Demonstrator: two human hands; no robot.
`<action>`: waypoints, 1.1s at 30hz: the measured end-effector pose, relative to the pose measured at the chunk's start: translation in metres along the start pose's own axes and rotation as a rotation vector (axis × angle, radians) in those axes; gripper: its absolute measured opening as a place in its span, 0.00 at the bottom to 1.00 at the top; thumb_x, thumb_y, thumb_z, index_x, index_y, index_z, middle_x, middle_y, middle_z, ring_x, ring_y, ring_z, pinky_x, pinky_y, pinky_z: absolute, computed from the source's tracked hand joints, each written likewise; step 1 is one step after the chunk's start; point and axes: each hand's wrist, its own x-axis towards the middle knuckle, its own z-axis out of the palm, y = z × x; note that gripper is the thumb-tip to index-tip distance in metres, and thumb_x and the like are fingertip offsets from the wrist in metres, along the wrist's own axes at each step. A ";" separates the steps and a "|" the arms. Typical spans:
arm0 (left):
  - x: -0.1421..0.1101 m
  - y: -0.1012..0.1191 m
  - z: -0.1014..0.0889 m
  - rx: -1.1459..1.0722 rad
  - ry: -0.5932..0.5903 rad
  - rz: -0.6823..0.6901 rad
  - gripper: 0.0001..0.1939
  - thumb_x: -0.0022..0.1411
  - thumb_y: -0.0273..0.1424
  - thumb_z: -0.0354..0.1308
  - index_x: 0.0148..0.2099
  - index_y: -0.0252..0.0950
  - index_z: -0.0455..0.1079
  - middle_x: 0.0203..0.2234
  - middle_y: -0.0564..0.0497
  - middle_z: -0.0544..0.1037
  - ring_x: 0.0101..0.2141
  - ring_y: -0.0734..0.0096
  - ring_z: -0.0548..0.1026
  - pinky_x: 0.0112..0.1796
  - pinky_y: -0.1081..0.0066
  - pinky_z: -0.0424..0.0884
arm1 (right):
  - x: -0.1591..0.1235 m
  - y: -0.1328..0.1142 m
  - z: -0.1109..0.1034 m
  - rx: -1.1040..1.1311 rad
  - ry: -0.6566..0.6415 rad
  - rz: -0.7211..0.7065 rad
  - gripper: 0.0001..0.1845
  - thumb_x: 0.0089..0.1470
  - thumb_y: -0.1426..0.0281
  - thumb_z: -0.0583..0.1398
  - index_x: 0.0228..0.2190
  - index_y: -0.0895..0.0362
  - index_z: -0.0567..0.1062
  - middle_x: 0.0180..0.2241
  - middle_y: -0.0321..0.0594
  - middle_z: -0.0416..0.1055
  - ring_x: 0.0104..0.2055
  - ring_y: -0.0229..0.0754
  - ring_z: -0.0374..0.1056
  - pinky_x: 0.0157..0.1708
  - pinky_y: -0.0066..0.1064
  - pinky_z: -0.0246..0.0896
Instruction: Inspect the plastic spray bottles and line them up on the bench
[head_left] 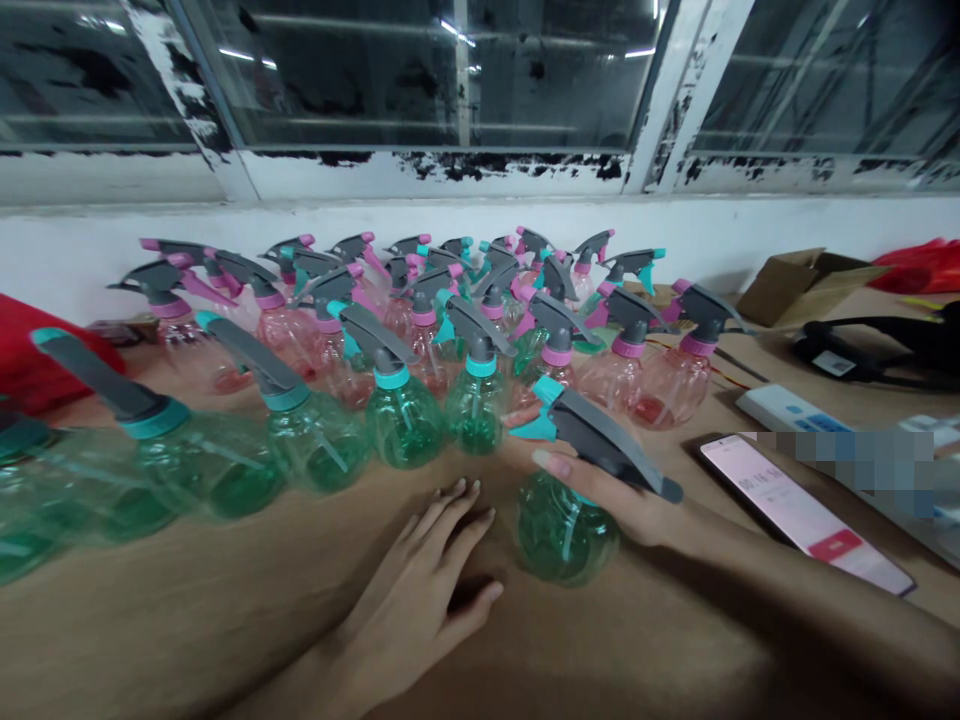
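Note:
My right hand (615, 490) is wrapped around the neck of a green spray bottle (566, 545), just under its grey and teal trigger head. This bottle stands upright, at or just above the tabletop. To its left, my left hand (424, 575) lies palm down on the wooden table (247, 620), fingers stretched out and holding nothing. Beyond my hands a row of green spray bottles (405, 420) with teal collars runs off to the left. Behind them stand several pink spray bottles (671, 385) with pink collars and grey heads.
A lit phone (806, 515) lies at the right beside a white and blue box (795, 410). Further back are a black strap-like device (877, 345), an open cardboard box (802, 285) and red plastic (922, 268). More red plastic (45, 360) sits at far left. Windows line the back wall.

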 end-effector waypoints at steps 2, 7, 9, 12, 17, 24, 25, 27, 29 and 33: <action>0.001 0.000 -0.001 -0.002 -0.007 0.002 0.25 0.65 0.39 0.53 0.61 0.36 0.57 0.61 0.44 0.58 0.59 0.54 0.57 0.55 0.52 0.59 | 0.002 -0.002 -0.001 -0.030 0.000 -0.010 0.05 0.53 0.67 0.59 0.35 0.52 0.69 0.26 0.33 0.61 0.27 0.38 0.61 0.27 0.33 0.58; 0.001 0.000 -0.002 -0.010 -0.006 0.000 0.25 0.65 0.39 0.54 0.61 0.36 0.57 0.61 0.43 0.59 0.59 0.54 0.57 0.55 0.52 0.59 | 0.005 -0.008 -0.003 -0.092 -0.053 0.013 0.06 0.55 0.65 0.57 0.28 0.53 0.66 0.25 0.33 0.62 0.24 0.36 0.60 0.24 0.32 0.56; 0.000 0.000 -0.001 -0.014 -0.003 0.000 0.25 0.65 0.39 0.53 0.61 0.36 0.57 0.61 0.44 0.58 0.59 0.55 0.57 0.55 0.52 0.58 | 0.006 -0.008 -0.004 -0.124 -0.058 0.025 0.08 0.55 0.64 0.56 0.27 0.53 0.66 0.24 0.32 0.61 0.23 0.36 0.59 0.25 0.31 0.56; 0.000 0.000 0.000 -0.010 0.002 -0.005 0.25 0.65 0.40 0.53 0.61 0.36 0.57 0.61 0.44 0.58 0.59 0.55 0.57 0.55 0.53 0.58 | 0.004 -0.006 -0.004 -0.149 -0.035 -0.012 0.06 0.54 0.64 0.57 0.28 0.53 0.68 0.25 0.33 0.64 0.27 0.37 0.62 0.28 0.32 0.58; 0.000 0.001 -0.001 0.007 0.001 -0.001 0.25 0.65 0.40 0.53 0.61 0.36 0.57 0.61 0.43 0.59 0.59 0.55 0.58 0.54 0.53 0.60 | 0.001 0.001 -0.003 -0.082 0.001 -0.021 0.08 0.52 0.63 0.59 0.35 0.52 0.71 0.28 0.35 0.65 0.29 0.39 0.64 0.29 0.34 0.60; 0.000 0.001 -0.002 -0.002 0.004 -0.001 0.25 0.65 0.39 0.53 0.60 0.35 0.58 0.60 0.43 0.59 0.59 0.54 0.58 0.54 0.53 0.60 | 0.000 0.003 -0.004 -0.076 -0.025 0.023 0.13 0.53 0.63 0.59 0.41 0.52 0.72 0.31 0.36 0.66 0.31 0.41 0.64 0.33 0.36 0.62; 0.000 0.001 -0.002 -0.006 0.005 -0.001 0.25 0.65 0.39 0.53 0.60 0.35 0.58 0.60 0.43 0.60 0.59 0.54 0.59 0.54 0.53 0.60 | 0.000 0.003 -0.004 -0.083 -0.022 0.024 0.12 0.53 0.63 0.59 0.40 0.52 0.72 0.31 0.36 0.66 0.30 0.41 0.64 0.32 0.36 0.61; 0.001 0.001 -0.003 -0.011 0.004 -0.005 0.24 0.65 0.39 0.52 0.60 0.36 0.59 0.60 0.43 0.60 0.59 0.55 0.59 0.54 0.53 0.60 | 0.001 0.003 -0.004 -0.088 -0.020 0.023 0.12 0.53 0.63 0.59 0.40 0.52 0.71 0.31 0.36 0.66 0.31 0.41 0.64 0.33 0.36 0.62; 0.001 0.001 -0.003 -0.012 -0.002 -0.011 0.23 0.66 0.39 0.52 0.60 0.36 0.59 0.60 0.44 0.60 0.59 0.55 0.58 0.54 0.52 0.60 | 0.001 0.002 -0.004 -0.084 -0.024 0.021 0.11 0.53 0.63 0.59 0.39 0.52 0.70 0.31 0.36 0.66 0.32 0.41 0.65 0.33 0.36 0.62; 0.001 0.001 -0.003 -0.022 -0.006 -0.014 0.24 0.66 0.39 0.52 0.60 0.37 0.58 0.60 0.44 0.59 0.59 0.55 0.58 0.54 0.52 0.60 | 0.001 0.001 -0.004 -0.103 -0.025 0.019 0.10 0.53 0.63 0.59 0.37 0.51 0.71 0.30 0.36 0.66 0.31 0.41 0.64 0.32 0.36 0.63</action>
